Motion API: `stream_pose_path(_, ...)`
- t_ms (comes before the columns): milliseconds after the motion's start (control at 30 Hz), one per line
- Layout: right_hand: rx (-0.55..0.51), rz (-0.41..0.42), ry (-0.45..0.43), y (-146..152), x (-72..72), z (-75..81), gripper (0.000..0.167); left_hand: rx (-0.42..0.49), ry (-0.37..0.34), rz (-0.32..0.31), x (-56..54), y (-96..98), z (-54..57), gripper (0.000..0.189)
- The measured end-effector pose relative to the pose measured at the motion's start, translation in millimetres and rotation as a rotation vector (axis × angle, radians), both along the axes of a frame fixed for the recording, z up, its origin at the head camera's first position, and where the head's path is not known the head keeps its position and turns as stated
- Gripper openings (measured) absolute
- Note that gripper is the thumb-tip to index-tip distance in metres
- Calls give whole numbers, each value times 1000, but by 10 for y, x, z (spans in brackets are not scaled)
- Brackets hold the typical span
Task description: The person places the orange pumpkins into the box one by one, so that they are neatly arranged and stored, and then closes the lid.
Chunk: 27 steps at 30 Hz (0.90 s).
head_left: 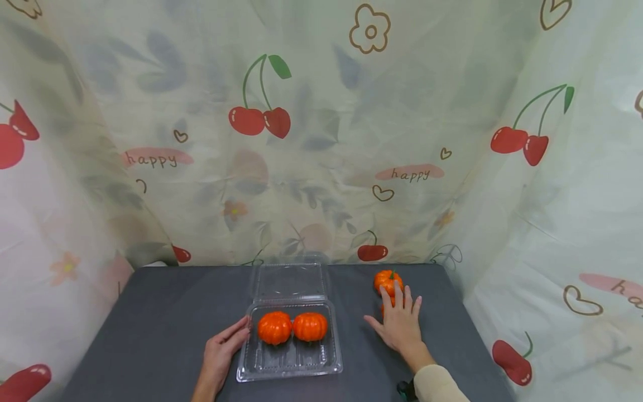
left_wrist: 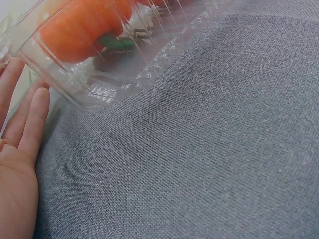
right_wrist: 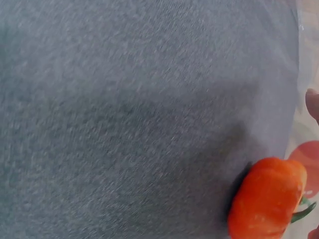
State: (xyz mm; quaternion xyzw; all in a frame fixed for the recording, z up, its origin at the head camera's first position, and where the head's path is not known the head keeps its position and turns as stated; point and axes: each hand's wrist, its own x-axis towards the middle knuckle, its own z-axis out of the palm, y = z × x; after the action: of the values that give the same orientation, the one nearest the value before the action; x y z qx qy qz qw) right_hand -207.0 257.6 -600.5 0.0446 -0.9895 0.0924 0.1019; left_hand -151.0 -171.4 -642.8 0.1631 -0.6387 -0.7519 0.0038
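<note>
A clear plastic clamshell box (head_left: 288, 372) lies with its lid (head_left: 288, 282) folded back. Two small orange pumpkins, a left one (head_left: 274, 328) and a right one (head_left: 310, 326), sit side by side in its base. At the box's left side is my left hand (head_left: 220, 354), its straight fingers (left_wrist: 34, 117) against the wall. To the right, my right hand (head_left: 402, 329) is spread over a small pumpkin (head_left: 384, 309), mostly hidden beneath it. Just beyond is another pumpkin (head_left: 385, 280) with a green stem, partly behind the fingertips. The right wrist view shows one pumpkin (right_wrist: 269, 199) near the fingers.
A dark grey cloth (head_left: 161, 329) covers the table. Printed curtains (head_left: 311, 167) with cherries and flowers hang behind it and along both sides. A small dark object (head_left: 404, 389) shows beside the right wrist.
</note>
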Motion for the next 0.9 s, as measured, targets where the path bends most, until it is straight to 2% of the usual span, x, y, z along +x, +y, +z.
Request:
stream_pose_path(200,-20,-6,-20,96,31,-21,88,7,-10,-8,1,-3,16,62)
stream_pose_path(433,-54,-19,-81,185,28,-69,92,21,-2,-10,10,4,25,61)
stream_pose_path(600,-87,-16,-60,218,34,-107,89,11,7,-10,8,4,16,60)
stream_pose_path(900,-76,-28,-27,244,37,-157,80,11,-3,-1,11,13,17,61)
